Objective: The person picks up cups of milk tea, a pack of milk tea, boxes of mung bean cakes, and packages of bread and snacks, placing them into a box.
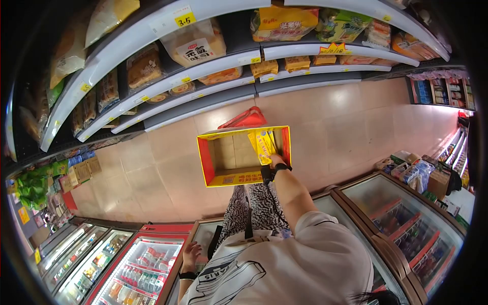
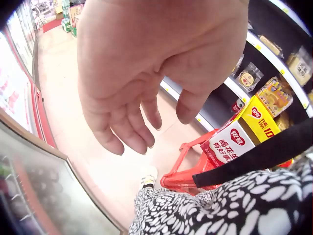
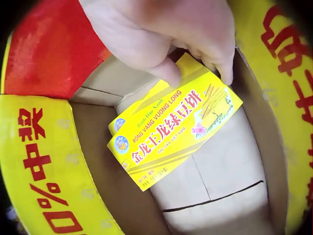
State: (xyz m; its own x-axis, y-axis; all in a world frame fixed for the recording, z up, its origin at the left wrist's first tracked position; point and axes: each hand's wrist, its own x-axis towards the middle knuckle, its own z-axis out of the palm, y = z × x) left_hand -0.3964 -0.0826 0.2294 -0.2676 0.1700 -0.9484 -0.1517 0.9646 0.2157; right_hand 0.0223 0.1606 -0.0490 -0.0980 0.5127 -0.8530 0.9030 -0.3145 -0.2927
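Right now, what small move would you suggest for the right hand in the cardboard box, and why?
Probably lift the yellow packet straight out: the right hand pinches its top edge, and it leans loose inside the cardboard box, with nothing pinning it.

White shelves (image 1: 213,65) carried bagged snacks, with a yellow 3.5 price tag (image 1: 185,20) on the top rail. Red basket (image 1: 245,118) sat on the beige tiled floor (image 1: 168,168) below them. Glass-lidded chest freezers (image 1: 147,262) with bottled drinks lined the near side; cardboard cartons (image 1: 81,173) stood at the left aisle end.
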